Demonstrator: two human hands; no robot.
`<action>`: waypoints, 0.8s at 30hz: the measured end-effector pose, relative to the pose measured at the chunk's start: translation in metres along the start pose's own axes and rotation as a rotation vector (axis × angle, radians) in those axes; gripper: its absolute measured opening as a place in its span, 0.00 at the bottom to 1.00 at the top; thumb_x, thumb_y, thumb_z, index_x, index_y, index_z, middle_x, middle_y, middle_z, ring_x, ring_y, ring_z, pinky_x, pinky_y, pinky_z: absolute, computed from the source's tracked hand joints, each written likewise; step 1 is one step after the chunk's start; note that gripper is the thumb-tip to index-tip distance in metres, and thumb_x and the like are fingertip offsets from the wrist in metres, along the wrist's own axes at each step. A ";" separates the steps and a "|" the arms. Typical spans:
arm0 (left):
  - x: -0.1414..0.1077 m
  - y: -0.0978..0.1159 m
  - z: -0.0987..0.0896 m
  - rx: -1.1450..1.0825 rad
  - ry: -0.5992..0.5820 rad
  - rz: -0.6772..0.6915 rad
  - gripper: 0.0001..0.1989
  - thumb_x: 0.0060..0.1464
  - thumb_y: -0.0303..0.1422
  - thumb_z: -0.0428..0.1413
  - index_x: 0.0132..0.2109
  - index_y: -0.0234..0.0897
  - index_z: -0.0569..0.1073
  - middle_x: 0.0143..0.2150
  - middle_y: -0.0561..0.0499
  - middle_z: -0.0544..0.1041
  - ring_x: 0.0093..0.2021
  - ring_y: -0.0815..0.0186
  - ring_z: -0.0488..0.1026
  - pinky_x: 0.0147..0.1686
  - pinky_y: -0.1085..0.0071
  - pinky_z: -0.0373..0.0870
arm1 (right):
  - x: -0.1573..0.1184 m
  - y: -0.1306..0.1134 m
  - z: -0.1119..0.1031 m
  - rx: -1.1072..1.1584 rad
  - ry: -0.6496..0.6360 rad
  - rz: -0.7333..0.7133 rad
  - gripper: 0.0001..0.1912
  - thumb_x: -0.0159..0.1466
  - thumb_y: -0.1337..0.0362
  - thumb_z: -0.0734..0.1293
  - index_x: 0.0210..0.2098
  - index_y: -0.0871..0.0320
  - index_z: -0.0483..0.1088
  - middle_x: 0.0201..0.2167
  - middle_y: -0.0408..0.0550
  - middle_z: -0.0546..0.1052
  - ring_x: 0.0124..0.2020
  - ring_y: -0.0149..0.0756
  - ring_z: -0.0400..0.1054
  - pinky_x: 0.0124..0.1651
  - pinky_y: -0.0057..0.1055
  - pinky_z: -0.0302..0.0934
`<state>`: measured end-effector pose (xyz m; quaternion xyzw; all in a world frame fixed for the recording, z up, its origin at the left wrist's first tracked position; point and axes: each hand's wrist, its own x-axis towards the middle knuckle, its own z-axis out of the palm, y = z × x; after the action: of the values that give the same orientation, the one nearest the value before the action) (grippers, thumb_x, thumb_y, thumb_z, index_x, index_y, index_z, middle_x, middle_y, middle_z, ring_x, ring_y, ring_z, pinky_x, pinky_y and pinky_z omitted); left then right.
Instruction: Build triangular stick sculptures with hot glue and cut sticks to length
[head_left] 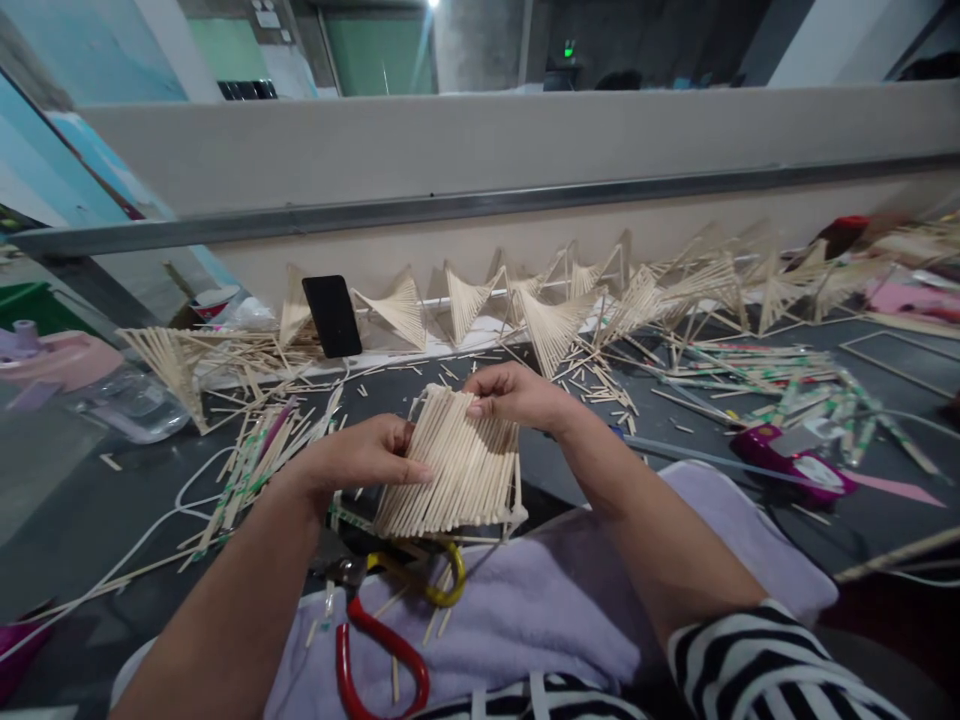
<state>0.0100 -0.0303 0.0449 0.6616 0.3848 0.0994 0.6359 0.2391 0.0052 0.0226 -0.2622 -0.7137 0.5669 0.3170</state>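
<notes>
Left hand (pixel 371 452) and right hand (pixel 514 394) grip stickwork (pixel 461 470) at a dark table (pixel 127 500), wall (pixel 480 150) beyond.

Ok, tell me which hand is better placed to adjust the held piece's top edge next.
Likely the right hand: it touches the stick piece at its top edge, while the left hand grips the left side, lower down.

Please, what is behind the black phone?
Behind the phone, a stick fan shows at its left, the pale wall above; whatever the phone covers cannot be seen.
</notes>
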 end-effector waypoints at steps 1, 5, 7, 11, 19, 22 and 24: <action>0.000 -0.001 0.000 0.002 -0.004 0.004 0.10 0.37 0.32 0.60 0.30 0.33 0.78 0.30 0.46 0.78 0.33 0.56 0.74 0.33 0.67 0.70 | 0.000 0.000 0.000 0.004 -0.002 -0.001 0.10 0.52 0.62 0.68 0.28 0.64 0.69 0.22 0.40 0.69 0.24 0.24 0.61 0.29 0.23 0.55; 0.003 -0.004 0.002 0.036 0.004 0.008 0.11 0.37 0.33 0.61 0.32 0.33 0.77 0.33 0.45 0.78 0.34 0.55 0.74 0.33 0.67 0.69 | 0.000 0.000 0.001 0.020 0.002 0.007 0.10 0.52 0.62 0.68 0.29 0.64 0.69 0.22 0.40 0.70 0.24 0.24 0.62 0.29 0.23 0.55; 0.004 -0.005 0.002 0.039 -0.002 0.002 0.12 0.38 0.33 0.61 0.33 0.33 0.77 0.34 0.45 0.78 0.35 0.56 0.74 0.33 0.68 0.69 | 0.001 0.001 0.002 0.022 0.003 0.006 0.11 0.52 0.62 0.69 0.30 0.64 0.69 0.22 0.40 0.70 0.24 0.25 0.62 0.30 0.23 0.56; 0.004 -0.006 0.004 -0.003 -0.006 0.021 0.12 0.37 0.33 0.61 0.33 0.33 0.77 0.33 0.45 0.77 0.35 0.56 0.73 0.33 0.69 0.69 | 0.001 0.000 0.002 0.028 -0.002 -0.002 0.10 0.51 0.63 0.69 0.29 0.64 0.69 0.22 0.40 0.70 0.24 0.24 0.62 0.29 0.23 0.56; 0.005 -0.007 0.004 -0.053 -0.042 0.005 0.17 0.39 0.33 0.61 0.39 0.31 0.75 0.34 0.47 0.77 0.38 0.57 0.72 0.38 0.67 0.68 | -0.002 0.004 -0.006 0.223 -0.016 0.025 0.12 0.53 0.62 0.68 0.35 0.64 0.72 0.27 0.44 0.75 0.28 0.25 0.67 0.36 0.24 0.59; 0.004 -0.006 0.004 -0.046 -0.036 -0.005 0.19 0.40 0.32 0.61 0.43 0.32 0.74 0.35 0.48 0.77 0.40 0.57 0.72 0.39 0.67 0.68 | -0.001 0.008 -0.007 0.256 0.007 0.036 0.12 0.53 0.62 0.68 0.34 0.64 0.73 0.26 0.44 0.75 0.29 0.26 0.68 0.38 0.25 0.60; 0.004 -0.005 0.005 -0.036 -0.029 -0.014 0.20 0.40 0.32 0.61 0.43 0.32 0.74 0.35 0.47 0.77 0.40 0.57 0.72 0.39 0.68 0.68 | 0.001 0.009 -0.006 0.273 0.021 0.037 0.11 0.52 0.62 0.69 0.32 0.63 0.74 0.25 0.44 0.75 0.28 0.26 0.67 0.37 0.25 0.60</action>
<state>0.0136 -0.0319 0.0380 0.6485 0.3785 0.0922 0.6540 0.2435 0.0118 0.0145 -0.2356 -0.6218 0.6616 0.3465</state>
